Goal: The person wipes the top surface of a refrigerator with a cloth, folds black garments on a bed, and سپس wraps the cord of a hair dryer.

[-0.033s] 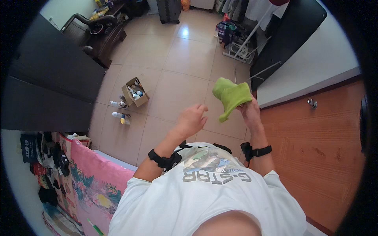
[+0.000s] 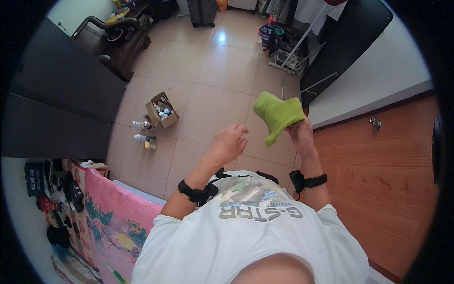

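A soft lime-green hat (image 2: 278,112) with a wide brim hangs over the floor, to the right of centre. My right hand (image 2: 302,135) grips it by the brim at its lower right side; some of the fingers are hidden behind the fabric. Apart from the hat, to its left, my left hand (image 2: 229,143) is held up with nothing in it. Its fingers are loosely bent, with a gap between thumb and forefinger. Both wrists wear black straps.
On the tiled floor at left stands an open cardboard box (image 2: 161,110) of bottles, with more bottles (image 2: 144,138) beside it. A pink floral cover (image 2: 118,213) lies at lower left. An orange-brown door (image 2: 373,175) is at right, near a metal rack (image 2: 299,47) and bags.
The hat has shifted very slightly to the left with my right hand. My left hand has barely moved.
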Tool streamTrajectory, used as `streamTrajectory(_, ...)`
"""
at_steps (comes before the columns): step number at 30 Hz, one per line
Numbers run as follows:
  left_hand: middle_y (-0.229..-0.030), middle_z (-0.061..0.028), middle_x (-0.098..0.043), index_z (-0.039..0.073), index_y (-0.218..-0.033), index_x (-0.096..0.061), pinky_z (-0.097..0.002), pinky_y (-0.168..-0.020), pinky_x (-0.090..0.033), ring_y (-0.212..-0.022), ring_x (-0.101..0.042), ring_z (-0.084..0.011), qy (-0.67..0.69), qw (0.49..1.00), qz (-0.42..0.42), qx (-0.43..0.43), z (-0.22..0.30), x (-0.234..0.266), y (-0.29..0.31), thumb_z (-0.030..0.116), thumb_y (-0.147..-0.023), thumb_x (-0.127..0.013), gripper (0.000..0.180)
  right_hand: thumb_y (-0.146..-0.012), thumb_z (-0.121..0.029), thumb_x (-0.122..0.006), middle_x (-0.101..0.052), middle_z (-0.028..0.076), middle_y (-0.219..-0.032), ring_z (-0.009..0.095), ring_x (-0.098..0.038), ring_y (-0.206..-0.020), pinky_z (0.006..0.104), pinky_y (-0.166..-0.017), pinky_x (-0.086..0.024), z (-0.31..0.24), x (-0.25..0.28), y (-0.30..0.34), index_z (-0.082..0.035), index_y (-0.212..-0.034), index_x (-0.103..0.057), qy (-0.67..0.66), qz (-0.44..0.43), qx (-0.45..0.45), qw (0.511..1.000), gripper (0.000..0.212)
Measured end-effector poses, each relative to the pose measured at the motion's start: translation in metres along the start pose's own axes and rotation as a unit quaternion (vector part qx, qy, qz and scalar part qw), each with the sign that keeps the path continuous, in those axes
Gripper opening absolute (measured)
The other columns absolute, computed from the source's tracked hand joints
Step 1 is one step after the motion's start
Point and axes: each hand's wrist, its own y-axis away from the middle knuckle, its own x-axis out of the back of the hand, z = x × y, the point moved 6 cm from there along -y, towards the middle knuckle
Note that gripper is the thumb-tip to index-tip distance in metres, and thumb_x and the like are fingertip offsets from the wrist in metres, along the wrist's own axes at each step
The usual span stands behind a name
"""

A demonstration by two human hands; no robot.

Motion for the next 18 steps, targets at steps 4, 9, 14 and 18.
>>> streamTrajectory(4,-0.098,-0.0145,-0.067,0.004,-0.106,-0.062,-0.0401,-0.075,-0.053,-0.088,-0.066,-0.0283,0.108,0.991,0.030,0.074,-0.020,0.003,0.006,0.017,-0.085,-0.065,0.025,-0.101,-0.030,-0.044,-0.057,0.008,-0.130,0.022,-0.054,-0.119,0.0384,-0.101,-0.044,-0.002,-0.029,0.013,-0.005,-0.131,-0.052,-0.118,-0.034,-0.045,0.991,0.040)
streamTrajectory(9,-0.098,-0.0133,-0.067,0.002,-0.098,-0.064,-0.0380,-0.077,-0.052,-0.088,-0.066,-0.0261,0.267,0.947,0.144,0.104,-0.013,0.021,0.001,0.020,-0.079,-0.072,0.027,-0.100,-0.025,-0.045,-0.058,0.008,-0.128,0.020,-0.055,-0.117,0.0356,-0.101,-0.042,0.007,-0.047,0.020,-0.005,-0.129,-0.054,-0.076,-0.113,-0.063,0.989,0.036)
streamTrajectory(14,-0.103,-0.0113,-0.063,0.003,-0.094,-0.065,-0.0378,-0.083,-0.050,-0.097,-0.062,-0.0280,0.199,0.970,0.136,0.015,0.001,0.032,-0.002,0.021,-0.075,-0.074,0.027,-0.095,-0.007,-0.048,-0.063,0.007,-0.119,0.015,-0.055,-0.112,0.0295,-0.098,-0.042,0.018,-0.068,0.024,0.000,-0.122,-0.059,0.220,-0.141,-0.058,0.964,0.030)
streamTrajectory(18,-0.100,-0.0121,-0.066,0.004,-0.085,-0.062,-0.0372,-0.082,-0.051,-0.097,-0.063,-0.0298,0.117,0.989,0.095,0.001,-0.003,0.016,-0.006,0.017,-0.074,-0.073,0.021,-0.090,0.002,-0.044,-0.064,0.007,-0.110,0.013,-0.055,-0.109,0.0274,-0.097,-0.041,0.024,-0.076,0.022,0.001,-0.116,-0.060,0.324,-0.180,-0.020,0.929,0.031)
